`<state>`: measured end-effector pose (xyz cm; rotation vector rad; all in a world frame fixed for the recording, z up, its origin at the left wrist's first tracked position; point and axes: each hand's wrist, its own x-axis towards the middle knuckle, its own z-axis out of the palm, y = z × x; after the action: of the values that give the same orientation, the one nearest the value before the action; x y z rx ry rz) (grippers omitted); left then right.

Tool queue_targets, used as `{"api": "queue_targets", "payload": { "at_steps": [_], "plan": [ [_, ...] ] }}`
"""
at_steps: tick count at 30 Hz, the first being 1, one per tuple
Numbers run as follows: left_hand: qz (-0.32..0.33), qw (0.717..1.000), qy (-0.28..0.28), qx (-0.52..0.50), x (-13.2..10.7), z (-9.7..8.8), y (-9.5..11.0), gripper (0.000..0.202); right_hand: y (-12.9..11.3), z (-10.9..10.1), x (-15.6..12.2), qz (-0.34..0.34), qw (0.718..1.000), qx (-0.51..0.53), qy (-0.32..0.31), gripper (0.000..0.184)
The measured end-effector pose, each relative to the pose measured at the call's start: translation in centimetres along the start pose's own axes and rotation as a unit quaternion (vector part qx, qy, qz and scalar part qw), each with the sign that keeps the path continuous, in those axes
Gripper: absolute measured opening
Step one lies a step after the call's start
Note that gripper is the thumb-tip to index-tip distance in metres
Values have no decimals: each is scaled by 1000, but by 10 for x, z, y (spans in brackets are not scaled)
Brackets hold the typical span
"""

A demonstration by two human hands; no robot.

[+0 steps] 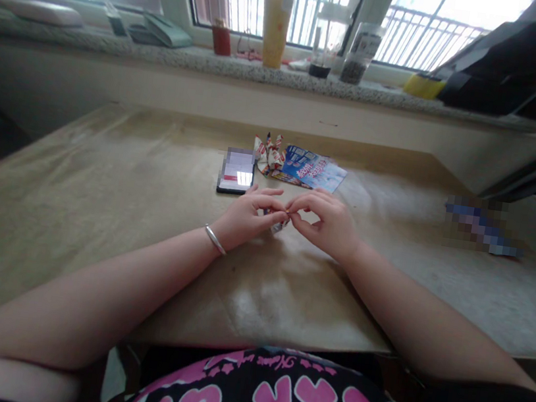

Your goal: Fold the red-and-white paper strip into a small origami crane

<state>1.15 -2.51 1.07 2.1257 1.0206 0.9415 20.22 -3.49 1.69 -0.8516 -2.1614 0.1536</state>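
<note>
My left hand (249, 215), with a silver bangle on its wrist, and my right hand (327, 223) meet at the middle of the wooden table (98, 204). Both pinch a small folded piece of printed paper (278, 224) between their fingertips, just above the tabletop. Most of the paper is hidden by the fingers. Behind the hands lie a phone (237, 171), a small folded paper shape (269, 152) in red and white, and a blue printed wrapper (313, 169) spread flat.
A blurred object (481, 224) lies at the table's right side. On the stone windowsill (169, 55) stand a tall yellow cup (275, 26), a red cup (221, 39), jars (360, 58) and a dark case (510, 69).
</note>
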Motion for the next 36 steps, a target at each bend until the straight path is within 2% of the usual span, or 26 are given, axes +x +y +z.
{"api": "queue_targets", "payload": {
  "at_steps": [8,13,21,24,29,33,36],
  "plan": [
    [-4,998,25,-58,1,4,-10,19,1,2,0,-34,999,15,23,7],
    [-15,995,27,-97,2,5,-7,19,3,5,-1,-44,998,19,37,6],
    [-35,993,34,-106,3,6,-10,21,0,7,-1,19,998,44,38,3],
    [-29,994,41,-98,3,5,-9,20,-3,9,-2,70,996,57,25,1],
    [-48,992,71,-89,3,3,-10,22,-5,16,-2,164,980,109,-12,19],
    [-42,992,68,-96,4,3,-12,23,-3,19,-2,193,974,116,-17,15],
    [-32,994,66,-85,4,4,-12,23,-1,19,-2,187,977,100,-7,14]
  ]
}}
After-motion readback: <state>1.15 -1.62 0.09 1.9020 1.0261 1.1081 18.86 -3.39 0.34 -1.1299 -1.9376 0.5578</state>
